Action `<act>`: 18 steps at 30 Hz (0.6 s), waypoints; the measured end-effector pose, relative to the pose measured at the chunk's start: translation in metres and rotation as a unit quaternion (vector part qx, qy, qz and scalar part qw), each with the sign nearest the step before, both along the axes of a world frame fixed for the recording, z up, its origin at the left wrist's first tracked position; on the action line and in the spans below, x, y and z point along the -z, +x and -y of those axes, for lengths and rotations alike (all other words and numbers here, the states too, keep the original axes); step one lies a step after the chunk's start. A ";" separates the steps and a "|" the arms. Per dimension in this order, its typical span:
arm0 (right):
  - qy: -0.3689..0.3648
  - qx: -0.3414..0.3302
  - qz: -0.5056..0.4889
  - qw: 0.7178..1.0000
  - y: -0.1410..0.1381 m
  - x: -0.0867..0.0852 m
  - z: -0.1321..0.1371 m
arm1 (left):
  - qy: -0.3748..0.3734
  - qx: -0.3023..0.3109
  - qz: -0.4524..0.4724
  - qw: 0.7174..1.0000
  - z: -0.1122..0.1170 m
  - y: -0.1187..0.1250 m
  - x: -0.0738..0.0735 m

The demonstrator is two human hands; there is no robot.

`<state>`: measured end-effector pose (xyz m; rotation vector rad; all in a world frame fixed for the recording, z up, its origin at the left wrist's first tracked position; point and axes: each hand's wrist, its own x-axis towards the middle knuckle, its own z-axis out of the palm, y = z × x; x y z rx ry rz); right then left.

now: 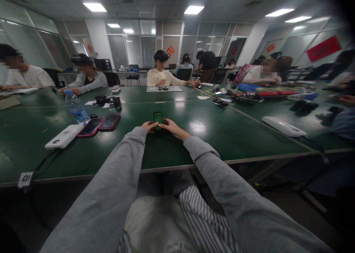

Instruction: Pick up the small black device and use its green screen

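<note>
Grasped a small black-framed green object (158,117) by its near end with the left hand (150,126) and the right hand (174,128), with both thumbs close together at the near edge. Held it at the near middle of the green table (166,149); could not tell about contact with the surface. Had a pink-edged phone (89,127), a white power bank (63,136) and a plastic bottle (77,108) to the left, and a second power bank (284,126) to the right. Faced a person in a cream top (160,77) at the far side.

left hand (149,126), right hand (174,128) | both holding green circuit board (158,117) | contact with tabletop (235,134) unclear
</note>
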<state>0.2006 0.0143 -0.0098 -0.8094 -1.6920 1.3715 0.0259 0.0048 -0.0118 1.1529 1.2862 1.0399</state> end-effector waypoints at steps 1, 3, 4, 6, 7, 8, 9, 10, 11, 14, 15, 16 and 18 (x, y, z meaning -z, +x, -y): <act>-0.001 0.002 0.001 1.000 0.000 0.000 0.000 | 0.000 -0.002 0.001 1.000 0.001 0.000 -0.001; -0.003 0.006 0.004 1.000 0.000 0.000 0.000 | -0.003 -0.009 0.003 1.000 0.002 0.001 -0.002; -0.004 0.008 0.006 1.000 0.000 0.000 0.001 | -0.005 -0.013 0.003 1.000 0.002 0.001 -0.002; -0.005 0.009 0.009 1.000 0.000 -0.001 0.001 | -0.007 -0.015 0.003 1.000 0.003 0.001 -0.003; -0.005 0.007 0.009 1.000 0.000 -0.001 0.001 | -0.006 -0.014 0.002 1.000 0.003 0.001 -0.003; -0.003 0.005 0.008 1.000 0.000 -0.001 0.001 | -0.004 -0.012 0.002 1.000 0.003 0.001 -0.003; -0.002 0.003 0.008 1.000 0.001 0.000 0.000 | -0.002 -0.009 0.001 1.000 0.003 0.001 -0.003; -0.001 0.002 0.008 1.000 0.001 0.000 0.000 | -0.001 -0.008 0.001 1.000 0.003 0.001 -0.003; -0.001 0.001 0.007 1.000 0.001 0.000 0.000 | -0.001 -0.008 0.001 1.000 0.003 0.001 -0.003; -0.004 0.000 0.005 1.000 0.001 0.002 -0.002 | -0.003 -0.012 0.002 1.000 0.003 0.001 -0.002; -0.004 -0.001 0.003 1.000 0.001 0.002 -0.003 | -0.003 -0.014 0.002 1.000 0.003 0.001 -0.002; -0.003 -0.003 0.002 1.000 0.001 0.003 -0.003 | -0.001 -0.017 0.002 1.000 0.003 0.001 -0.002; -0.001 -0.005 0.001 1.000 0.001 0.003 -0.003 | 0.001 -0.018 0.000 1.000 0.003 0.001 -0.002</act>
